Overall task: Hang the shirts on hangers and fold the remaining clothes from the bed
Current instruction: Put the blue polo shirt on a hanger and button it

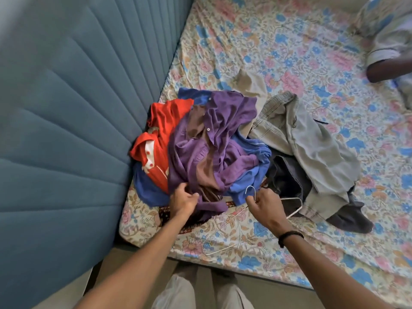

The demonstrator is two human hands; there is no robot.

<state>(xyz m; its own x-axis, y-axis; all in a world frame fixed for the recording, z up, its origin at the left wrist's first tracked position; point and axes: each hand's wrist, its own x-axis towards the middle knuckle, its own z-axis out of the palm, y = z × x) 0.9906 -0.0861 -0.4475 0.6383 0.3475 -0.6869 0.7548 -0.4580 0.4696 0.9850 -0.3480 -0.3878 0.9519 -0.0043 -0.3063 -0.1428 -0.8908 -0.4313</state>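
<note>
Floral sheeting covers the bed [278, 52], with a blue padded headboard [66, 108] rising along its left side. Heaped against that headboard lies a pile of clothes: a purple shirt [214, 139] on top, a red garment [162, 134] to its left, a blue garment [247, 175] beneath, and grey trousers [312, 141] spread to the right. At the near edge of the pile, the left hand [184, 200] has its grip closed on the purple shirt's fabric, while the right hand [264, 202] pinches a wire hanger [250, 188] just below its hook
</note>
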